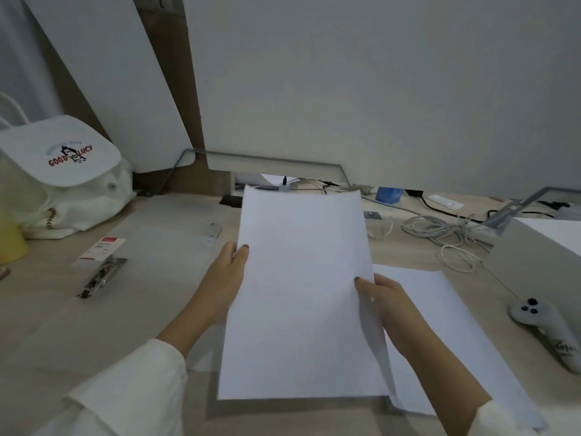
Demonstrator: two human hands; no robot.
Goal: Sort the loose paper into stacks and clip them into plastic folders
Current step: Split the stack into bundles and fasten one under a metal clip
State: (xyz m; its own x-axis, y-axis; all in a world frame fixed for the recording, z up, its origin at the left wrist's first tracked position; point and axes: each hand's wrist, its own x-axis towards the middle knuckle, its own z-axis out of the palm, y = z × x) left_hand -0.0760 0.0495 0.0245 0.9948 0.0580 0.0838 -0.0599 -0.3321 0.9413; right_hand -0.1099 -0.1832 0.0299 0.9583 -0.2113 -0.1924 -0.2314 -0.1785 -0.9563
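Paper stack (301, 291) held upright between left hand (224, 278) and right hand (385, 302).

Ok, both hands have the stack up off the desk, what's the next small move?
Probably tap its lower edge on the desk to square it: the left hand and right hand grip the paper stack by its sides, and more loose paper lies at right.

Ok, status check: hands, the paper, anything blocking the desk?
Left hand and right hand grip white paper stack by its side edges. More white sheets lie underneath, right. Metal clip lies left, apart.
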